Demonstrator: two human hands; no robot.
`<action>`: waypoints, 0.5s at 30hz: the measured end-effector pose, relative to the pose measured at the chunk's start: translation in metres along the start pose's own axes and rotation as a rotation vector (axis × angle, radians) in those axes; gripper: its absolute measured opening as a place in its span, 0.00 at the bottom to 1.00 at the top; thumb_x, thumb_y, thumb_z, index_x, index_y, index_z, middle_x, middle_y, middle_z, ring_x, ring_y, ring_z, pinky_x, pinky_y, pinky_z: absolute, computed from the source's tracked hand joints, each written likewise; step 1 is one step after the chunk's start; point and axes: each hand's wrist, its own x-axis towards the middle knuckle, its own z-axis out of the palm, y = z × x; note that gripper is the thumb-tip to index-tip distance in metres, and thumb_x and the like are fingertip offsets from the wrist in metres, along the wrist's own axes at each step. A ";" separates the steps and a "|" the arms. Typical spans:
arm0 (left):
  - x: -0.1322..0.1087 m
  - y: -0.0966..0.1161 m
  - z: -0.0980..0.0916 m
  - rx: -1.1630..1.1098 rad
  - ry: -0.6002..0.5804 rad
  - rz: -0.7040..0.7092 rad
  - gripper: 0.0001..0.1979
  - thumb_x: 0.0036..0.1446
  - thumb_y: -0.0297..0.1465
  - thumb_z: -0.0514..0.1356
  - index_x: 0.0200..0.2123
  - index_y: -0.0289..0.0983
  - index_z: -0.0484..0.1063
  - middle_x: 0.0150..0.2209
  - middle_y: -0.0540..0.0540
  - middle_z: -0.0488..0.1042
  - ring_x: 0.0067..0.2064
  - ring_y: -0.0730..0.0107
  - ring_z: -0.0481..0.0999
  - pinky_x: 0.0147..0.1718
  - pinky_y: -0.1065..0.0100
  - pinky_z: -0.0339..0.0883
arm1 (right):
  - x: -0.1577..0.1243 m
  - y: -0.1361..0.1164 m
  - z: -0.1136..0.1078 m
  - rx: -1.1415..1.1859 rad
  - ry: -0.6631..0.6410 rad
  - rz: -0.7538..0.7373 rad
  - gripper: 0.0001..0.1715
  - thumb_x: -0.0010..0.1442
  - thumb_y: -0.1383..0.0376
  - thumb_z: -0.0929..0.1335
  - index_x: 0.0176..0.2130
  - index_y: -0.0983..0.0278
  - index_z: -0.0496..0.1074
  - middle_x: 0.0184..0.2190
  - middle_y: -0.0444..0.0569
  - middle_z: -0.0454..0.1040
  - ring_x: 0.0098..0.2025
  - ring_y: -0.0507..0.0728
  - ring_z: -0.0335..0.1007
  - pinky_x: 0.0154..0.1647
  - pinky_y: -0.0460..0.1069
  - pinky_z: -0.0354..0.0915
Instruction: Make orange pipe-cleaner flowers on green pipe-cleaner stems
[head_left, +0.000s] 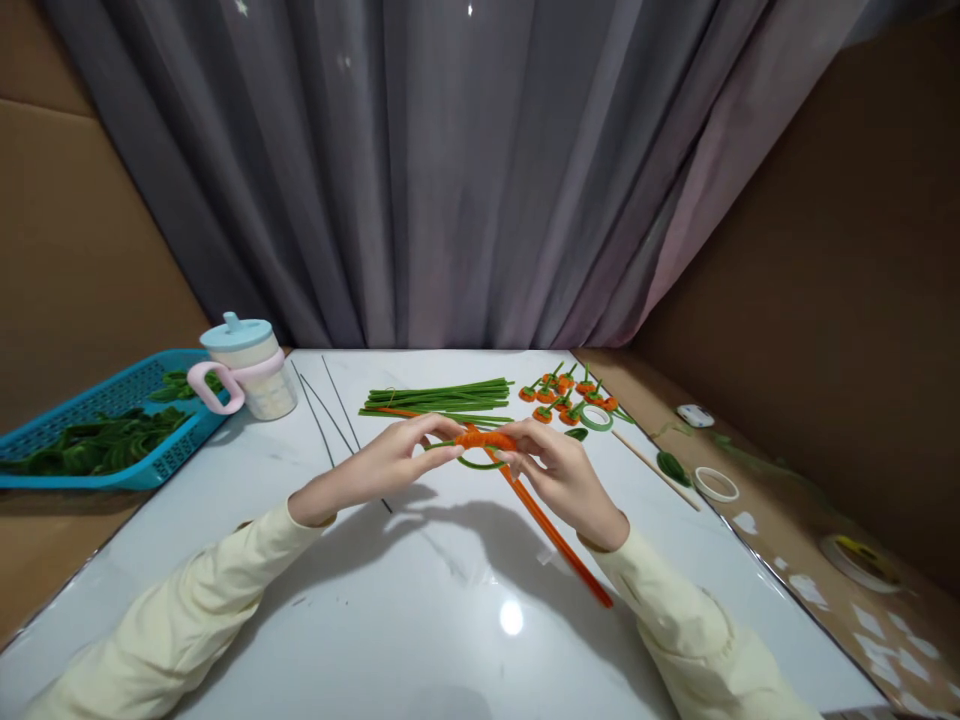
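The left hand [409,450] and right hand [555,460] each pinch one end of a fuzzy orange coil [486,440], in front of the long, fuzzy green sticks [442,397]. Small, round orange pieces with green stems [566,384] sit right of the sticks.

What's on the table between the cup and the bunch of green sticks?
Thin dark wires lie on the white table between the cup and the green sticks, as the head view shows.

The sleeves [187,600] are long, loose and pale yellow, rumpled in soft folds, with plain cuffs [301,532] of the same colour; the hands [401,452] are bare.
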 end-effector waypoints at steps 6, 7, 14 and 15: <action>0.001 -0.006 0.010 0.044 0.064 0.062 0.17 0.64 0.36 0.47 0.28 0.35 0.69 0.28 0.49 0.72 0.31 0.71 0.70 0.35 0.71 0.61 | -0.001 0.006 0.003 0.437 0.019 0.329 0.15 0.53 0.60 0.70 0.39 0.64 0.66 0.23 0.42 0.69 0.23 0.51 0.67 0.28 0.48 0.66; 0.001 -0.006 0.011 0.040 0.068 0.069 0.18 0.64 0.37 0.46 0.28 0.35 0.69 0.29 0.49 0.72 0.31 0.71 0.70 0.35 0.71 0.61 | -0.002 0.006 0.004 0.464 0.008 0.344 0.15 0.53 0.60 0.70 0.39 0.64 0.66 0.25 0.42 0.70 0.24 0.50 0.68 0.29 0.48 0.66; 0.000 -0.008 0.010 0.112 0.129 0.058 0.21 0.65 0.37 0.44 0.27 0.35 0.69 0.27 0.50 0.71 0.29 0.72 0.69 0.33 0.72 0.59 | -0.006 0.006 0.005 0.519 -0.191 0.363 0.21 0.53 0.61 0.70 0.46 0.62 0.62 0.51 0.54 0.65 0.24 0.46 0.70 0.30 0.48 0.68; -0.001 -0.009 0.009 0.130 0.097 0.065 0.21 0.65 0.37 0.44 0.27 0.35 0.69 0.27 0.50 0.71 0.29 0.73 0.68 0.32 0.72 0.59 | -0.007 0.007 0.005 0.508 -0.252 0.360 0.23 0.54 0.61 0.69 0.47 0.61 0.62 0.53 0.54 0.63 0.23 0.46 0.70 0.28 0.47 0.69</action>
